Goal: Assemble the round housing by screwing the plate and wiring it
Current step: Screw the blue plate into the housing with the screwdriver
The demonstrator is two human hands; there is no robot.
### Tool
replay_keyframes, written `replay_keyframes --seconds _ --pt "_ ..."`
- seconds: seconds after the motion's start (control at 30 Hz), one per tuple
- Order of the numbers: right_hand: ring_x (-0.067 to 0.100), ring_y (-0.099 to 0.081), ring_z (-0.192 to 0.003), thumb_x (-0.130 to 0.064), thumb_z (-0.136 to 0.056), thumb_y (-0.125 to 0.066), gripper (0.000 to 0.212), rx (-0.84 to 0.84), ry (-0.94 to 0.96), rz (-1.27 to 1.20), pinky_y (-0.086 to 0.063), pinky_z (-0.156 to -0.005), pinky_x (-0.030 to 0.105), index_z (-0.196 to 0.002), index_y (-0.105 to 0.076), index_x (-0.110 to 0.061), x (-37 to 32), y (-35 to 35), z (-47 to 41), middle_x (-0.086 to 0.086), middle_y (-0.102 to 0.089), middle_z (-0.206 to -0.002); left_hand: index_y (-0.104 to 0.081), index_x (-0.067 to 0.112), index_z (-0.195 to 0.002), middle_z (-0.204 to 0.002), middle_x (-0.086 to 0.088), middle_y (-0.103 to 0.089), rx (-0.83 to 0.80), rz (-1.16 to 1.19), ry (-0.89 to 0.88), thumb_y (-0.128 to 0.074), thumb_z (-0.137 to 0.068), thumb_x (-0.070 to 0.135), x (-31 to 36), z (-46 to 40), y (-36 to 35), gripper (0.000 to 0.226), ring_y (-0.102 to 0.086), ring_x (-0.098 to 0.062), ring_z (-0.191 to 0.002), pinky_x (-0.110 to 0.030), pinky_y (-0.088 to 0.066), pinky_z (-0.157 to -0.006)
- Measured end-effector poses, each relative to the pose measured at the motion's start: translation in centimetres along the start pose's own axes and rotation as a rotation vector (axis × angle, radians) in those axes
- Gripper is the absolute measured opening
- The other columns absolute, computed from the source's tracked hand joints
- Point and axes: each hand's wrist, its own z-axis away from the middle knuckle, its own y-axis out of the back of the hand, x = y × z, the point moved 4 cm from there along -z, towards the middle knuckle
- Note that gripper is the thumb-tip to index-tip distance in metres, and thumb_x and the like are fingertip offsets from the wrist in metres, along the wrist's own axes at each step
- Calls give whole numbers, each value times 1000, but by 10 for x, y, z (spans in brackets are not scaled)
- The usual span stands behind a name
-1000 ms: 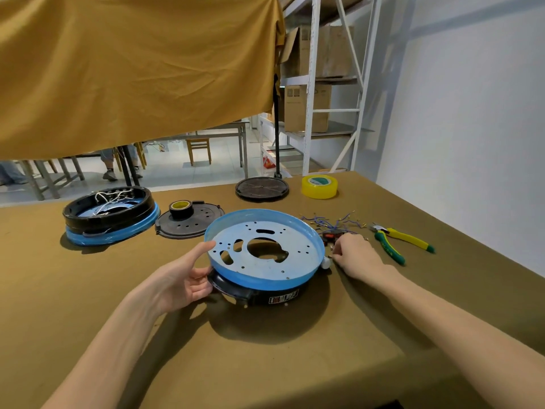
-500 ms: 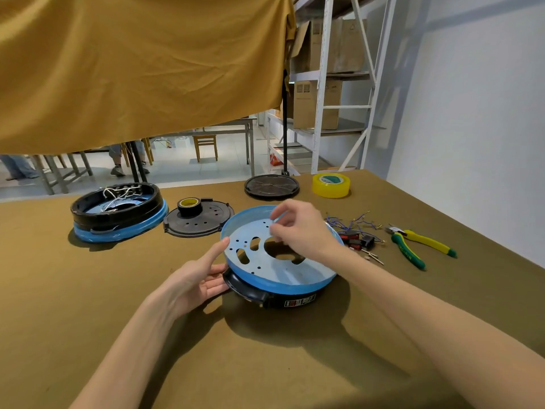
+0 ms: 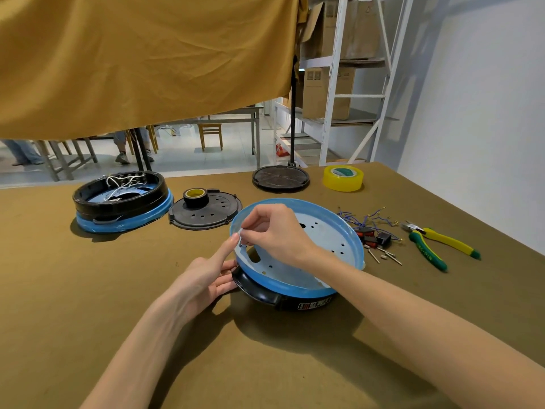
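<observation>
My right hand (image 3: 275,231) has come from the little screws (image 3: 383,255) on the desk (image 3: 88,290), its grip pinching one over the pale blue round plate (image 3: 324,240), so screwing starts while my left hand (image 3: 206,276) holds the black round housing (image 3: 265,293).

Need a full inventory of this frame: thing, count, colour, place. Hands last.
round housing: 1, black base under a blue plate, centre of table
blue plate: 1, light blue with holes, on top of that housing
second housing: 1, black on blue, white wires inside, far left
black cover disc: 1, left of centre, small tape roll on it
round black stand base: 1, far edge
yellow tape roll: 1, far right
wire bundle and small parts: blue wires, black and red parts, loose screws, right of housing; count unclear
pliers: 1, yellow and green handles, right
table: 1, brown cover
left hand: steadies the housing's left edge
right hand: pinches a small item over the plate's left rim
</observation>
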Motion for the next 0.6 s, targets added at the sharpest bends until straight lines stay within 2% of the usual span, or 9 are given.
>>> replay_keyframes --seconds 0.17,0.4,0.5,0.6 --pt "8 -75 -74 -6 -91 -75 6 -13 116 129 -63 -76 30 -92 -71 -11 -8 -2 -2 4 -76 -83 -57 12 -103 -98 -5 -68 5 5 -13 -80 -70 61 -1 -1 0 63 -72 -19 -92 -31 -61 -65" --pt "11 -70 -77 -6 -92 -73 3 -49 240 286 -60 -74 30 -95 -75 -6 -14 -3 1 4 -75 -86 -58 14 -96 -91 -2 -69 3 -6 -21 -77 -71 61 0 1 -1 56 -71 -17 -87 -29 -60 -60" --pt "14 -68 -76 -7 -93 -72 4 -44 296 376 -59 -74 33 -94 -75 -4 -19 -5 1 5 -74 -85 -57 12 -103 -99 -5 -68 -8 -10 -16 -78 -65 63 -1 1 0 67 -70 -20 -96 -32 -61 -69" --pt "13 -69 -76 -7 -92 -73 3 -31 245 334 -60 -75 33 -94 -75 -5 -17 -3 2 5 -74 -85 -56 12 -107 -99 -4 -67 -11 0 -23 -80 -61 65 -2 0 1 75 -69 -19 -97 -33 -60 -73"
